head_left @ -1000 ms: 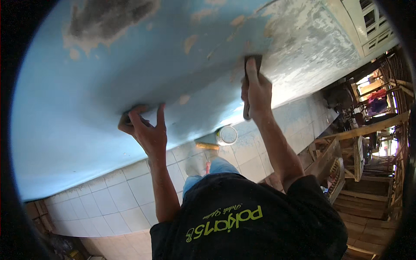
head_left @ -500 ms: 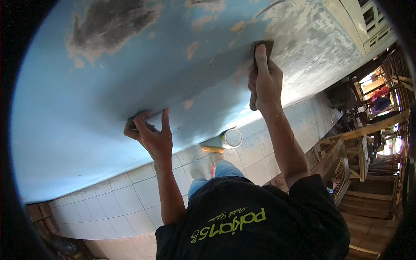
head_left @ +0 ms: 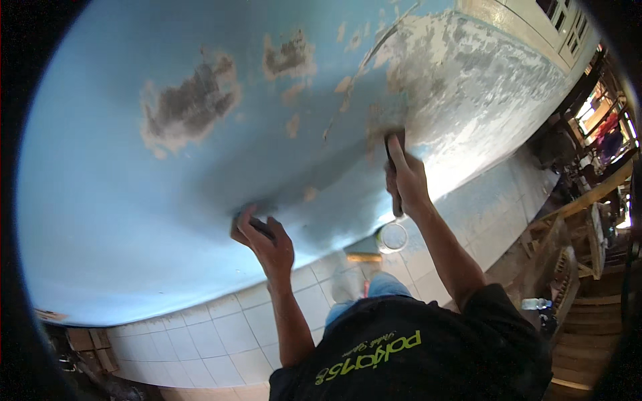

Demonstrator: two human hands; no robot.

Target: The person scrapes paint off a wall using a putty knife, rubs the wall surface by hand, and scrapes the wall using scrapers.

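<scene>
My right hand (head_left: pixel 409 179) is closed round the handle of a putty knife (head_left: pixel 397 204), thumb laid along its dark upper part. Its blade end, blurred, is against the blue wall (head_left: pixel 134 220), beside a whitish-grey patched area (head_left: pixel 468 73). Lower and to the left, my left hand (head_left: pixel 271 247) grips a dark flat tool (head_left: pixel 262 228) between fingers and thumb, close to the wall. Its exact kind is mostly hidden by the fingers. Farther up the wall are a large bare grey patch (head_left: pixel 194 100), a smaller one (head_left: pixel 289 56) and a long crack (head_left: pixel 374 52).
On the tiled floor (head_left: pixel 234 334) near my feet stands a white bucket (head_left: pixel 392 237), beside a yellowish bar-shaped thing (head_left: pixel 364 257). To the right lie wooden planks and frames (head_left: pixel 588 194) and a clear plastic bottle (head_left: pixel 536 304). A pale slatted window frame (head_left: pixel 568 33) is at upper right.
My right hand has come down the wall with the putty knife. My left hand has shifted right and slightly down, still gripping its tool. The whole view has also shifted.
</scene>
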